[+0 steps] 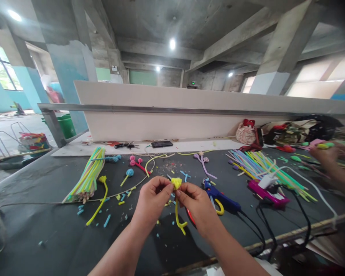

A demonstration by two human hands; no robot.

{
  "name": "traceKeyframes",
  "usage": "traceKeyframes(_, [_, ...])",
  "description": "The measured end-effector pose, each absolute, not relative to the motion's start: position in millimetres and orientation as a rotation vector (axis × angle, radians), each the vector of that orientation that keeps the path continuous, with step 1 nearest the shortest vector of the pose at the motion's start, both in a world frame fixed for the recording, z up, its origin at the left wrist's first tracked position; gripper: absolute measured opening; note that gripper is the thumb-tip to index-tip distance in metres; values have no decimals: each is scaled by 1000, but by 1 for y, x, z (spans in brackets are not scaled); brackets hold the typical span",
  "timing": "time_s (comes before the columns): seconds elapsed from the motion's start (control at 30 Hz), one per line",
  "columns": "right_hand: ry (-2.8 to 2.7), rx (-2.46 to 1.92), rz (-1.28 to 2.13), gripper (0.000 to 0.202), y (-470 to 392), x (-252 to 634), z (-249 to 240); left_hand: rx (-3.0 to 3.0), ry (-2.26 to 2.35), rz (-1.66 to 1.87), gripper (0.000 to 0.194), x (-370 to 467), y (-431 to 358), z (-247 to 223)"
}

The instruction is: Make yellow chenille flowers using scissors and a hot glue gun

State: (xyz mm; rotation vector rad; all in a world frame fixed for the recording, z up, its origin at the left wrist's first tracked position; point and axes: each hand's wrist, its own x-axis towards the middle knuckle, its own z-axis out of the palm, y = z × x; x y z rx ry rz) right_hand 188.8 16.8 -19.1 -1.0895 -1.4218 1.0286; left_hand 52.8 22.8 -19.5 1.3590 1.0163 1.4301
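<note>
single head-worn view, looking forward and down from the near side of the table (60, 237), table surface close below the camera, white partition (161, 128) beyond the table facing it, ceiling (161, 19) above the partition, no second view sharing the scene

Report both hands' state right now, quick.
Left hand: closed, fingertips pinching the yellow piece.
Right hand: closed, pinching the same piece from the other side.
</note>
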Motion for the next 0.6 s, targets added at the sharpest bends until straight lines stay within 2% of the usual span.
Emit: traceKeyframes(0.6, [-1035, -862, 1468, 20, 15, 189, -21, 1181, 852, 1323, 26, 56, 24, -20])
